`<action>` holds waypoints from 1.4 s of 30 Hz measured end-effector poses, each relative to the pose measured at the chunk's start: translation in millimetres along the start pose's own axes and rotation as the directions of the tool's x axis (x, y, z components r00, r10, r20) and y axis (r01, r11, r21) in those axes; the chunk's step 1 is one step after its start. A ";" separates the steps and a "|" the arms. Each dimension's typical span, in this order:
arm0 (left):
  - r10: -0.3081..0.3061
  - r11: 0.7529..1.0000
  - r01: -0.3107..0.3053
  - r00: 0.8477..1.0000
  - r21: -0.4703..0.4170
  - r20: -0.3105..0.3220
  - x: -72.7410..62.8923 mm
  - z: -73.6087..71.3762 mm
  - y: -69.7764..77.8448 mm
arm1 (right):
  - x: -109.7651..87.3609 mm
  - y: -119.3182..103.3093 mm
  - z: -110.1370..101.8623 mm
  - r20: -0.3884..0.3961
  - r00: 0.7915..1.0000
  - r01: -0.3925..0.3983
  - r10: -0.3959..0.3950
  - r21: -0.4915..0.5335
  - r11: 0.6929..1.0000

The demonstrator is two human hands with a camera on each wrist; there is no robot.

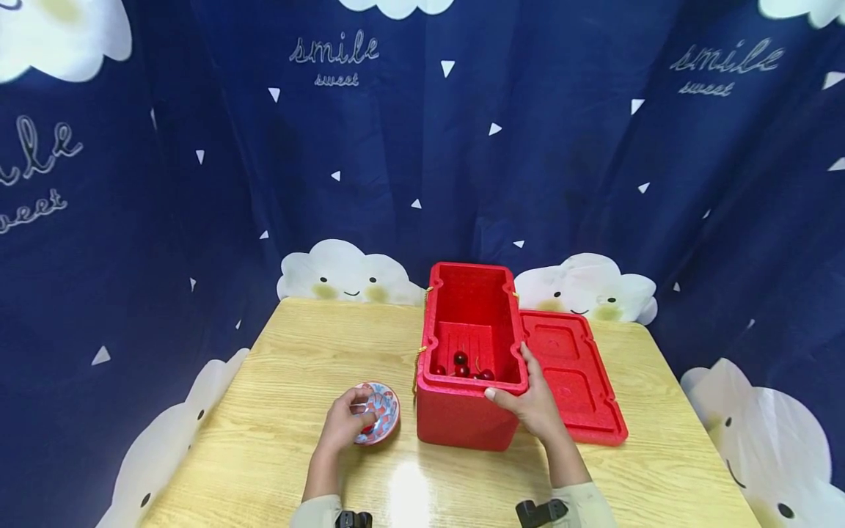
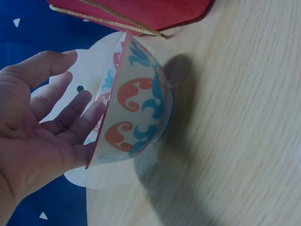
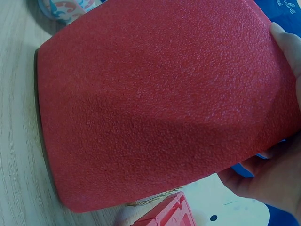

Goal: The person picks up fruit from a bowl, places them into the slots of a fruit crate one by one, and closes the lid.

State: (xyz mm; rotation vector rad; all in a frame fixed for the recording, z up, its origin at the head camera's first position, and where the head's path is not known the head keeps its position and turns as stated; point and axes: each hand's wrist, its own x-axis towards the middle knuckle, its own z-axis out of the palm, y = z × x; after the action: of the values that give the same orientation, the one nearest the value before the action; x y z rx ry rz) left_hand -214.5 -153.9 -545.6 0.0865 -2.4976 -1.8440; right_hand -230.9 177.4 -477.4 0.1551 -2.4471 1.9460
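Observation:
My left hand (image 1: 345, 419) is over a small patterned bowl (image 1: 392, 416), its fingers loosely bent and spread at the rim. From the side, the bowl (image 2: 134, 101) shows orange and blue swirls, and the fingertips partly pass behind its edge. No object shows between those fingers. My right hand (image 1: 538, 407) grips the near right corner of a tall red box (image 1: 462, 418), thumb at the front rim and fingers along the right side. Several dark red cherries (image 1: 461, 370) lie on the floor of the open box, towards its near end.
A red lid (image 1: 574, 381) with recessed panels lies on the wooden table (image 1: 317, 337), right of the box. Gold cord (image 1: 419, 359) hangs at the box's left side. Behind the table is a dark blue curtain (image 1: 396, 147) with clouds.

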 end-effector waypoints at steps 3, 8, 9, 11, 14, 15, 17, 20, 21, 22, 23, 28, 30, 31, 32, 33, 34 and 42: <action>-0.005 1.000 0.005 1.000 -0.008 0.024 1.9 2.1 -1.9 | 0.5 -0.4 0.3 0.001 1.000 -0.006 0.006 0.003 1.000; -0.041 0.999 0.041 0.998 -0.019 0.039 3.1 6.5 -4.9 | -1.2 -6.1 1.2 0.015 0.999 -0.034 0.034 0.014 0.999; -0.046 0.999 0.047 0.998 -0.025 0.039 3.2 7.3 -5.5 | -2.5 -9.5 1.1 0.019 0.999 -0.044 0.044 0.014 0.999; -0.047 0.998 0.048 0.998 -0.030 0.039 3.8 9.3 -7.3 | -5.7 -17.7 0.9 0.024 0.998 -0.056 0.056 0.017 0.998; -0.049 0.998 0.051 0.998 -0.041 0.043 5.6 12.2 -10.0 | -8.3 -23.2 0.5 0.024 0.998 -0.057 0.056 0.012 0.998; -0.046 0.998 0.048 0.998 -0.043 0.044 6.5 13.0 -10.5 | -9.9 -26.9 0.7 0.022 0.998 -0.057 0.057 0.005 0.998; -0.037 0.999 0.039 0.998 -0.035 0.048 8.7 14.6 -12.0 | -11.9 -31.1 0.7 0.019 0.998 -0.052 0.052 -0.002 0.999; -0.038 0.999 0.040 0.997 -0.020 0.062 10.8 15.0 -12.1 | -13.9 -38.6 0.6 0.019 0.998 -0.052 0.052 -0.003 0.999; -0.038 0.999 0.039 0.997 -0.006 0.069 11.3 14.6 -12.0 | -12.8 -35.8 0.2 0.021 0.999 -0.049 0.049 0.001 0.999; -0.038 0.999 0.037 0.996 0.015 0.079 11.5 13.9 -11.8 | -11.0 -31.6 -0.1 0.020 0.999 -0.046 0.046 0.006 0.999; -0.043 0.999 0.040 0.995 0.034 0.090 11.5 13.0 -11.1 | -9.1 -27.2 -0.4 0.019 0.999 -0.042 0.042 0.013 0.999; -0.048 0.987 0.025 0.989 0.156 0.143 12.7 6.9 -7.9 | -2.0 -6.1 -0.9 0.014 1.000 -0.026 0.026 0.014 1.000; -0.053 0.983 0.024 0.986 0.185 0.155 13.8 4.5 -7.3 | -1.2 -2.1 -0.9 0.010 1.000 -0.007 0.007 0.012 1.000; -0.062 0.980 0.030 0.986 0.196 0.158 14.6 3.4 -7.3 | -1.0 -1.0 -1.0 0.008 1.000 0.003 -0.003 0.010 1.000; -0.068 0.979 0.035 0.985 0.202 0.160 15.0 2.5 -7.1 | -0.9 -0.4 -1.2 0.007 1.000 0.010 -0.010 0.008 1.000; -0.072 0.979 0.039 0.984 0.199 0.164 15.6 1.7 -7.5 | -0.5 0.2 -1.3 0.004 1.000 0.016 -0.016 0.008 1.000; -0.082 0.979 0.049 0.983 0.196 0.166 16.2 1.3 -7.8 | -0.4 0.2 -1.4 0.004 1.000 0.019 -0.019 0.007 1.000; -0.099 0.969 0.047 0.974 0.242 0.205 17.8 -2.9 -8.5 | 0.3 0.6 -1.1 0.005 1.000 0.006 -0.006 0.006 1.000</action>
State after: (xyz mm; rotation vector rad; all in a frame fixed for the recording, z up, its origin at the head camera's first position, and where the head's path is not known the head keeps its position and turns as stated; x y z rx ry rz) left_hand -231.9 -160.4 -553.0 -0.0168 -2.8925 -1.6530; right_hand -231.3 178.5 -477.7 0.1670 -2.4412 1.9531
